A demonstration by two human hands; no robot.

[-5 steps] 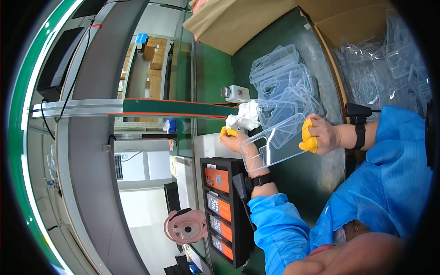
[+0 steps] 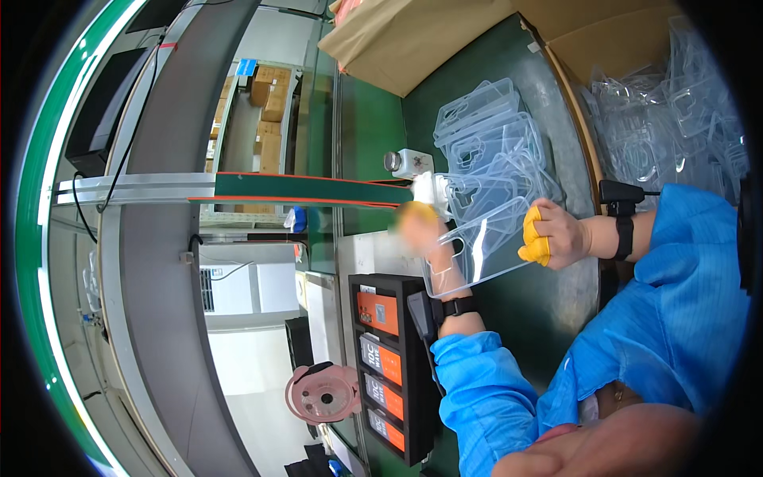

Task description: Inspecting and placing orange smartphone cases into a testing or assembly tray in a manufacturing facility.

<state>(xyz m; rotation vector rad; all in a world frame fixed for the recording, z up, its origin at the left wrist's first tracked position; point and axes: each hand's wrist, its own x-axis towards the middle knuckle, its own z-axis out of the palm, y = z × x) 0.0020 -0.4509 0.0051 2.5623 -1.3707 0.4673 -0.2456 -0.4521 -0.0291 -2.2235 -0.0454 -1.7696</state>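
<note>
My right hand (image 2: 554, 233), yellow covers on its fingertips, grips a clear rectangular plastic cover (image 2: 485, 250) at its right edge. The cover is tilted above the green bench, its cut-out end passing in front of my left forearm. My left hand (image 2: 421, 229) is smeared by motion beside a crumpled white cloth (image 2: 431, 191), so its fingers cannot be read. Yellow shows at its fingertips too. Just beyond the cloth stands a white bottle (image 2: 413, 163) with a metal top. Several similar clear covers (image 2: 489, 147) lie overlapping on the bench.
A cardboard box (image 2: 592, 131) at the right is filled with clear plastic pieces (image 2: 660, 127). Another brown box (image 2: 413, 40) stands at the top. Below my left hand sits a black tray (image 2: 417, 358) with orange-and-grey boxes (image 2: 380, 358), beside a pink round device (image 2: 322, 395).
My left hand has moved slightly right and up over the cloth and become blurred; more of the cloth is covered. The held cover has shifted a little right. My right hand stays put.
</note>
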